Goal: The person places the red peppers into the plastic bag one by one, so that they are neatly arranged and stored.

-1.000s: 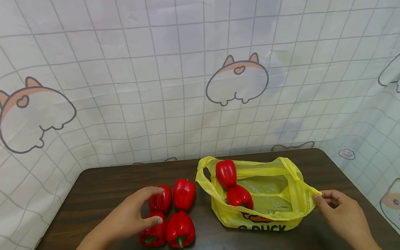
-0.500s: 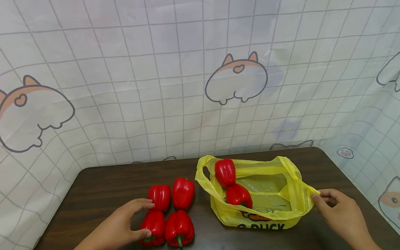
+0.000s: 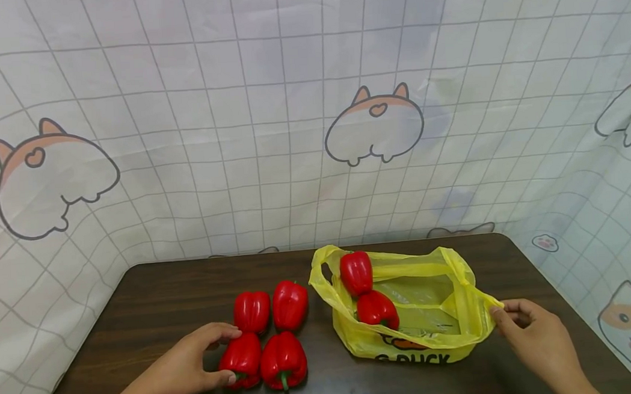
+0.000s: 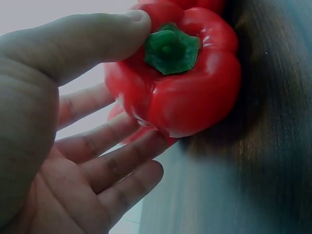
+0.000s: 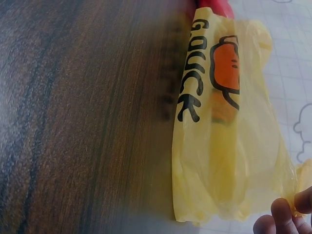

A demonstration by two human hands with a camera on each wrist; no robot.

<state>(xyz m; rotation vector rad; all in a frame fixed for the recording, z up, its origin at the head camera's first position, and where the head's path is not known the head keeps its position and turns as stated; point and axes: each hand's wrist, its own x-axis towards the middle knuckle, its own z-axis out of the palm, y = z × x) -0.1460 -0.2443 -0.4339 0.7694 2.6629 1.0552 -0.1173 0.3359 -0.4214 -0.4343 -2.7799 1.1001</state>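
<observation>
My left hand [image 3: 182, 368] holds the front-left red bell pepper [image 3: 244, 353] between thumb and fingers. In the left wrist view the thumb lies beside the green stem [image 4: 171, 48] and the fingers reach round the far side. Three more bell peppers stand close by: one front right [image 3: 284, 358], one behind left [image 3: 252, 312], one behind right [image 3: 290, 305]. With thumb and fingertips, my right hand [image 3: 547, 342] pinches the right edge of a yellow plastic bag [image 3: 351, 336], stretching its mouth wide. Inside the bag's left part lie two red bell peppers [image 3: 356, 273].
The dark wooden table [image 3: 174, 284] has its back edge against a white grid-patterned cloth [image 3: 268, 133] with cartoon dogs. This cloth also rises along the left and right sides. The bag stands right of the loose peppers, black lettering facing front.
My left hand has come down and toward me, from above the left-hand peppers onto the front-left one, and its fingers have closed in. The right hand keeps its hold on the bag.
</observation>
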